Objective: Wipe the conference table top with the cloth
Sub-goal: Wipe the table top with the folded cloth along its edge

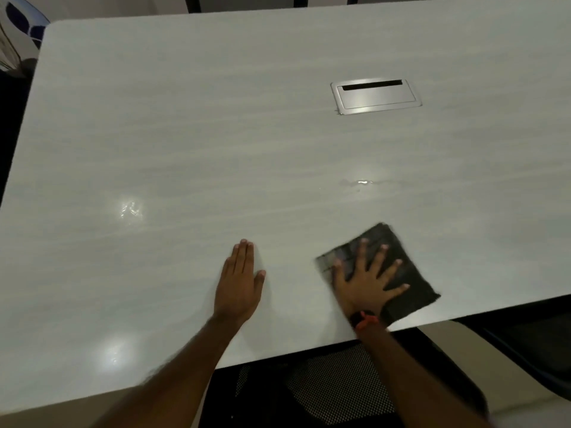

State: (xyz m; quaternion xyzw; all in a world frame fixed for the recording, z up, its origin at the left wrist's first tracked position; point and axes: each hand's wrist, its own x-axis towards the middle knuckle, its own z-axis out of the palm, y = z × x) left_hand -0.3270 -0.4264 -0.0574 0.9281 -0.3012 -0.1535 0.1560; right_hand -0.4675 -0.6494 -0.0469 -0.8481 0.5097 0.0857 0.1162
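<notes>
Pale table (185, 134) under me (glossy, a wet streak ahead). My right hand (363, 281) presses the dark cloth (401, 273), fingers spread flat; my left hand (241, 282) rests open beside it, holding nothing.

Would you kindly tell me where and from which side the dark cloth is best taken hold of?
Probably the free far corner of the cloth, pinched from above: it lies flat, folded, on the table, so only edges offer purchase, and the right hand covers its near-left part.

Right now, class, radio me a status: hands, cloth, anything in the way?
Left hand flat on table top, holding nothing. Right hand spread, pressing dark cloth by near edge. Metal cable hatch and wet patch ahead.
</notes>
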